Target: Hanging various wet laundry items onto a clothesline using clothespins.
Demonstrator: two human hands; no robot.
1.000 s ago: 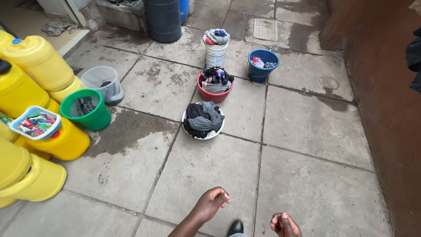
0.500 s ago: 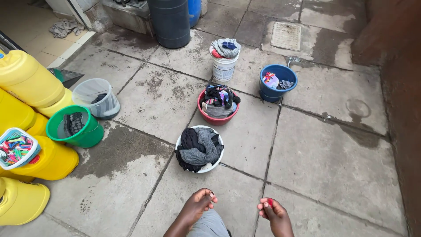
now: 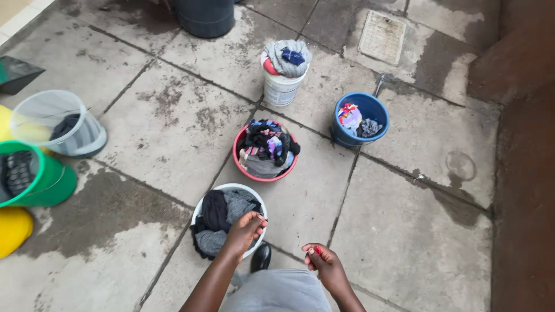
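My left hand hangs over the near rim of the white basin, fingers curled in with the thumb pinched against them; I cannot tell whether anything sits in that pinch. The white basin sits on the concrete paving right in front of me, heaped with dark and grey clothes that spill over its left edge. My right hand is just beside it to the right, over bare paving, fingers clenched around a small red thing that shows between them. A black shoe tip pokes out just below the basin. Beyond it stands a red basin piled with mixed coloured clothes, then a white bucket topped with a grey bundle, and to the right a blue bucket with a few pieces inside. Well to the left are a clear bucket, a green bucket and a yellow container
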